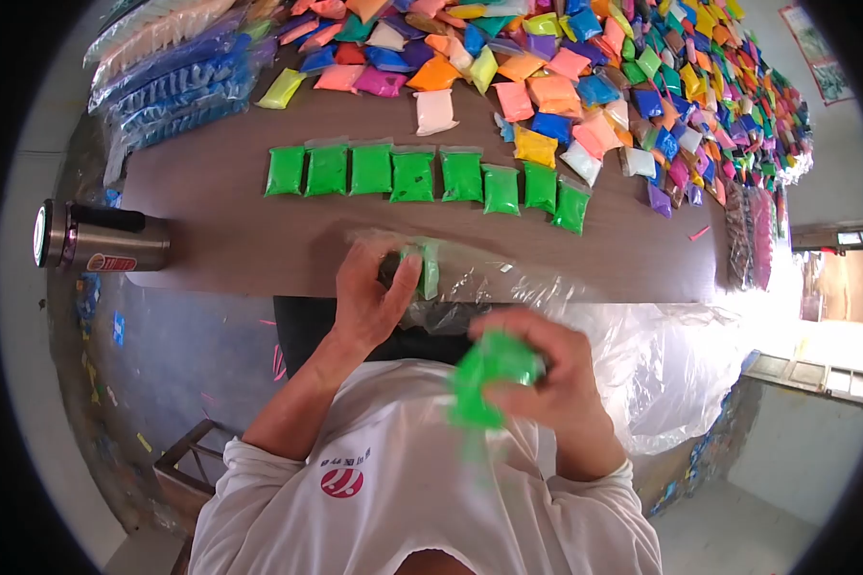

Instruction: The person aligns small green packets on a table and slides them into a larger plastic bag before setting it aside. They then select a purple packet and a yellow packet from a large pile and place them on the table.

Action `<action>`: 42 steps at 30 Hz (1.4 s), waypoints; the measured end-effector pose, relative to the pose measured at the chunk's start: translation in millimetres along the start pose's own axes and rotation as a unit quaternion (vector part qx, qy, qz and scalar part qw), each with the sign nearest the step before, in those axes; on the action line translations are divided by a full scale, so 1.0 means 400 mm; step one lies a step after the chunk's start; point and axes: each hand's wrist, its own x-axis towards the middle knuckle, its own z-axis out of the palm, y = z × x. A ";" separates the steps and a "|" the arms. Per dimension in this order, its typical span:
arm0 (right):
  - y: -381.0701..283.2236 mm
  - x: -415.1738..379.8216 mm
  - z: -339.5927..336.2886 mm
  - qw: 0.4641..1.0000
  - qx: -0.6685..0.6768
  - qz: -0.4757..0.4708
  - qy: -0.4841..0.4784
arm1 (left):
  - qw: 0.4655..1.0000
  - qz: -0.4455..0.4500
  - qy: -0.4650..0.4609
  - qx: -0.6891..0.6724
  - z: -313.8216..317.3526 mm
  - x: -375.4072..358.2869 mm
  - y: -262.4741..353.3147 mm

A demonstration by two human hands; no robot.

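At the front edge of the table my left hand [369,292] is closed on a clear plastic bag [484,278]. Something green [431,271] shows through the film beside my fingers, and a dark patch sits between thumb and fingers; I cannot make out what it is. My right hand [556,369], smeared by motion, grips a bright green packet [484,374] in front of my shirt. It may be more than one packet. Beyond both hands, several flat green packets [371,170] lie in a row on the brown table [221,230].
A big heap of small coloured packets [556,91] covers the table's far and right side. Strips of packets [177,86] are stacked at the far left. A steel flask [115,240] lies at the left edge. Clear plastic sheeting [662,374] hangs at the front right.
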 end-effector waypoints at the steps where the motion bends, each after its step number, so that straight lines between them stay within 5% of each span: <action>1: 0.019 0.015 0.022 0.993 -0.081 -0.023 0.078 | 1.000 -0.005 0.000 -0.003 0.001 -0.004 0.000; 3: 0.069 0.067 0.045 0.940 -0.241 -0.073 0.231 | 1.000 -0.003 0.002 -0.012 0.005 0.003 0.002; 6: 0.112 0.109 0.076 0.884 -0.346 -0.095 0.300 | 1.000 0.020 0.000 -0.007 0.002 0.006 0.003; 9: 0.153 0.133 0.085 0.890 -0.351 -0.040 0.289 | 0.998 0.054 -0.005 0.024 -0.006 0.018 0.011; 18: 0.090 0.104 0.044 0.960 -0.272 0.062 0.031 | 0.999 0.050 -0.002 0.022 -0.005 0.016 0.018; 22: 0.131 0.115 0.051 0.944 -0.328 0.004 0.025 | 0.997 0.071 0.001 0.035 -0.002 0.018 0.011; 31: 0.069 0.098 0.019 0.958 -0.267 0.106 -0.015 | 0.998 0.045 -0.020 0.040 -0.010 0.012 0.021; 34: -0.012 0.065 -0.021 0.963 -0.213 0.125 -0.107 | 0.998 0.031 -0.025 0.045 -0.010 0.009 0.017; 37: -0.086 -0.006 -0.121 0.982 -0.077 -0.098 -0.140 | 0.998 0.019 -0.028 0.057 -0.007 0.009 0.024; 40: -0.119 -0.021 -0.195 0.992 -0.029 -0.015 0.119 | 0.998 0.032 -0.024 0.052 -0.007 0.005 0.012; 41: -0.129 0.007 -0.221 0.967 -0.130 0.017 0.217 | 0.998 0.040 -0.019 0.045 -0.004 0.003 0.003; 42: -0.088 0.046 -0.273 0.958 -0.188 0.026 0.214 | 0.997 0.055 -0.015 0.051 -0.003 0.002 -0.004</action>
